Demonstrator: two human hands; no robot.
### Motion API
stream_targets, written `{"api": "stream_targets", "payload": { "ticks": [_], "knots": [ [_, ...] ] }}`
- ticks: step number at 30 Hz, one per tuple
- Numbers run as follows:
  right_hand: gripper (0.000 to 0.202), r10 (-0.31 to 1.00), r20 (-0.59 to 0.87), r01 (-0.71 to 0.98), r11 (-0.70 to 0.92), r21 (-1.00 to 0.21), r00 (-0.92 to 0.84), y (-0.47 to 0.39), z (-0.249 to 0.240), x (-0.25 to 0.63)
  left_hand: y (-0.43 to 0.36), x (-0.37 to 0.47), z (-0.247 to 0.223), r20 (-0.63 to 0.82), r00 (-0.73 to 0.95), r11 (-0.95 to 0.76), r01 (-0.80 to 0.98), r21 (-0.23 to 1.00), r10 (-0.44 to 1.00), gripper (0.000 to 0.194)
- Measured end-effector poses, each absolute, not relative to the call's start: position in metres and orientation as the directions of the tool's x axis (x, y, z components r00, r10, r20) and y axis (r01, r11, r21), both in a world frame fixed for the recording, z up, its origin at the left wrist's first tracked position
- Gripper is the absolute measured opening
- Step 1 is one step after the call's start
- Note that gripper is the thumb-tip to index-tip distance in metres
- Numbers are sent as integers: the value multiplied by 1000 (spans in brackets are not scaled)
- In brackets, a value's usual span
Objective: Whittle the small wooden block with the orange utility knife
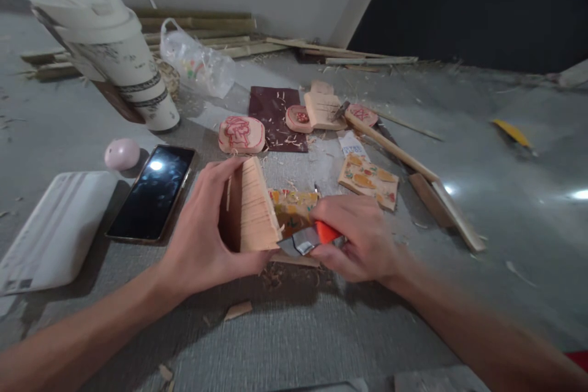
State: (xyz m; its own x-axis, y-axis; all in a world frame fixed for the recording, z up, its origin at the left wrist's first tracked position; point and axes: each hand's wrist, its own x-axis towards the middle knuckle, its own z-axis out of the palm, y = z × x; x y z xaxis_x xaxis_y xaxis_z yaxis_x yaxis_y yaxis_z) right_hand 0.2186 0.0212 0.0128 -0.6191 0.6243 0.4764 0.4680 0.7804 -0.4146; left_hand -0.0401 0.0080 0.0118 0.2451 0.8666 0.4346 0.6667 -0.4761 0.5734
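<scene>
My left hand [206, 226] grips a pale wooden block [260, 208] on its edge, thumb along the bottom and fingers over the top. Dark scored lines run across the block's face. In my right hand [358, 236] is a utility knife [301, 240] with an orange-red body, its blade touching the block's lower right corner. Behind the knife, partly hidden by my fingers, a board with a yellow and orange pattern [294, 205] lies under the work. Small wood shavings are scattered around both hands.
At left stand a white tumbler [124, 55], a phone [151, 193], a pink case [122, 154] and a white pack [64, 220]. Beyond lie carved wooden pieces [241, 134], a hammer [390, 146], a patterned block [369, 180], bamboo strips [206, 23] and a yellow-handled tool [512, 133].
</scene>
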Motion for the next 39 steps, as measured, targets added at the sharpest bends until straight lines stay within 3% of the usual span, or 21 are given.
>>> {"api": "stream_targets", "payload": {
  "ticks": [17, 39],
  "knots": [
    [51, 627, 450, 418, 770, -482, -636, 22, 12, 218, 8, -41, 13, 408, 225, -451, 633, 630, 885, 85],
    [53, 642, 433, 470, 762, -445, -632, 22, 9, 219, 10, -41, 10, 451, 250, -500, 616, 608, 857, 90]
  ]
}}
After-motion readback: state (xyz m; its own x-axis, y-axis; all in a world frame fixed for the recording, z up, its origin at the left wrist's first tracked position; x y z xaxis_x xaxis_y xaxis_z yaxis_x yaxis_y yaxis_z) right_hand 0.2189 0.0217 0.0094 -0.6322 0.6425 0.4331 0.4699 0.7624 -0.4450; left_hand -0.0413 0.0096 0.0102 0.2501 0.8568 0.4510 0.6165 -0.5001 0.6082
